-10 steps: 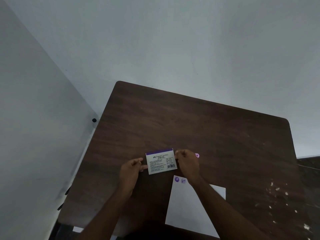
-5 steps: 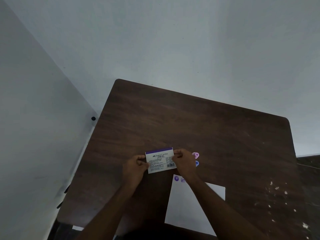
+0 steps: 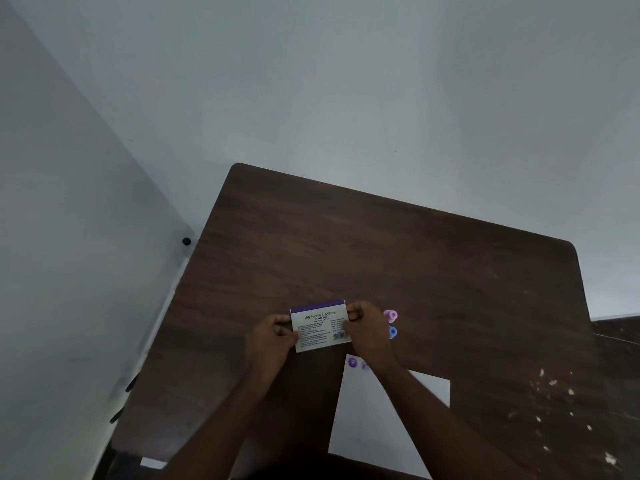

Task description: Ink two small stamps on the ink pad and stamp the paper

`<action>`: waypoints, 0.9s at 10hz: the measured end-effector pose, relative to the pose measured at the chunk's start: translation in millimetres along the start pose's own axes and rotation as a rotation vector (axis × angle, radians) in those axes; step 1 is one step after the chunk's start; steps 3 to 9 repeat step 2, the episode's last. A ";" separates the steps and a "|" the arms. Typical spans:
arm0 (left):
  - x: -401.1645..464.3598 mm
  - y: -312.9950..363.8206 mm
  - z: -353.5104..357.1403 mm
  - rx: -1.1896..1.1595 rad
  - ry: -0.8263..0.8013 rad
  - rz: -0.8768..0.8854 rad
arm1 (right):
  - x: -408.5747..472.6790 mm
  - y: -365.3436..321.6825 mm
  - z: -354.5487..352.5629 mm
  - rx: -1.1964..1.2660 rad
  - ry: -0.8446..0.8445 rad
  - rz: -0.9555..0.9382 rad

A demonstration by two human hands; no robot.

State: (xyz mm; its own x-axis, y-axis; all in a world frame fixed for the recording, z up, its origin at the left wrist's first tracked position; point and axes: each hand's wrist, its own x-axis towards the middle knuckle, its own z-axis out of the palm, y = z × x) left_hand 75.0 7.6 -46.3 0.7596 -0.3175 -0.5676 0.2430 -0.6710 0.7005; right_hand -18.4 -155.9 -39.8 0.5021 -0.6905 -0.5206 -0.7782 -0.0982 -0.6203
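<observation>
The ink pad (image 3: pixel 319 325) is a flat white case with a purple top band and printed label, lid shut, lying on the dark wooden table (image 3: pixel 398 258). My left hand (image 3: pixel 273 337) grips its left edge and my right hand (image 3: pixel 367 329) grips its right edge. Just right of my right hand stand two small stamps, a pink stamp (image 3: pixel 390 315) and a blue stamp (image 3: pixel 392 332) nearer me. A white paper (image 3: pixel 367 410) lies below the pad, partly under my right forearm, with two purple stamp marks (image 3: pixel 358 364) at its top left corner.
Pale walls stand behind and left of the table. White flecks (image 3: pixel 550 403) are scattered over the table's right side. The table's left edge (image 3: pixel 162 327) runs close to the left wall.
Both hands have closed in on the ink pad's two ends. My right hand shifted left, uncovering the pink and blue stamps beside it. The pad has barely moved.
</observation>
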 end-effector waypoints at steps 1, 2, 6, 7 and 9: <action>0.4 -0.2 1.0 -0.017 0.015 0.017 | -0.5 1.3 -0.9 -0.008 0.030 -0.007; -0.3 5.4 0.9 0.095 0.098 0.141 | -3.6 -8.2 -5.4 -0.040 0.070 -0.038; -0.3 5.4 0.9 0.095 0.098 0.141 | -3.6 -8.2 -5.4 -0.040 0.070 -0.038; -0.3 5.4 0.9 0.095 0.098 0.141 | -3.6 -8.2 -5.4 -0.040 0.070 -0.038; -0.3 5.4 0.9 0.095 0.098 0.141 | -3.6 -8.2 -5.4 -0.040 0.070 -0.038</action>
